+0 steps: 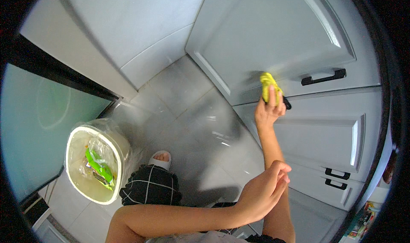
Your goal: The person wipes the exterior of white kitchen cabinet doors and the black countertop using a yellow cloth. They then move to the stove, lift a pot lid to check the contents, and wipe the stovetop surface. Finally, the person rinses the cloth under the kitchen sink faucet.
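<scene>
A crumpled yellow cloth [269,84] is in my right hand [269,110], whose fingers press it against the grey cabinet front. Black ends of what looks like a handle [288,103] stick out on both sides of the cloth, near the seam between the upper cabinet door [256,41] and the panel [320,140] below. Most of that black piece is hidden by the hand and cloth. My left hand [261,193] hangs over my right forearm, with loosely bent fingers and nothing visible in it. Whether the two arms touch, I cannot tell.
To the left stands a white waste bin [120,179] with a clear liner and green packaging [99,167] inside. More black handles [324,78] project from the cabinets. A foot in a white slipper [161,159] rests on the grey tiled floor [179,95]. A frosted glass panel [41,115] is at far left.
</scene>
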A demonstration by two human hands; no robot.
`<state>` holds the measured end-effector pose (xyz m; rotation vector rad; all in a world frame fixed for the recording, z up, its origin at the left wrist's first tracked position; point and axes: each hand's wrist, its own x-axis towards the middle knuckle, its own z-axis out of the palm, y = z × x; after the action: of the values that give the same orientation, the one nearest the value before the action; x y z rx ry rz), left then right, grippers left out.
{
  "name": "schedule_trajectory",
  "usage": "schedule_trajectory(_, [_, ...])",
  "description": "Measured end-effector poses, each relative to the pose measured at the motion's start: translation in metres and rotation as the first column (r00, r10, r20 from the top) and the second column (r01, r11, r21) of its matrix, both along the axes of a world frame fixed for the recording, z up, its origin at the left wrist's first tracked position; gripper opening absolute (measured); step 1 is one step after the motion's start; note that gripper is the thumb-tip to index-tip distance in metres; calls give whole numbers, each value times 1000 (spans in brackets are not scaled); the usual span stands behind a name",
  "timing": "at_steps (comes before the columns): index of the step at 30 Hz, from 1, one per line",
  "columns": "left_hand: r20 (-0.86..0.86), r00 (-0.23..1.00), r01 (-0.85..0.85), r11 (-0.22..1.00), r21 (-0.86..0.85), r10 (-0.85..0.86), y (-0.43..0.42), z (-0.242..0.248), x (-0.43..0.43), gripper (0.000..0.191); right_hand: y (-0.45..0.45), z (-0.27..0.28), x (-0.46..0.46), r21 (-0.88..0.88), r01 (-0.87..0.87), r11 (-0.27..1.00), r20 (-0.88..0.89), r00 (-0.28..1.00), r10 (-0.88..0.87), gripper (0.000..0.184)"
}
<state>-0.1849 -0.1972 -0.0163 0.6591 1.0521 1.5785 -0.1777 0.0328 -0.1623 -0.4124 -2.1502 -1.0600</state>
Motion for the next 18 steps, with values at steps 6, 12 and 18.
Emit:
schedule_trajectory(6, [-5, 997, -75, 997, 33, 76, 43, -8, 0, 21, -5, -101, -9, -229, 102, 968, 355, 935, -15, 39])
schedule_trajectory(12, [73, 997, -16, 997, 81, 10, 58, -4, -16, 20, -11, -150, -19, -377, 199, 905, 553, 832, 47, 49])
schedule_trajectory(18, [48, 976, -215, 971, 104, 211, 64, -16, -67, 25, -15, -156, -101, -381, 115, 917, 547, 828, 124, 46])
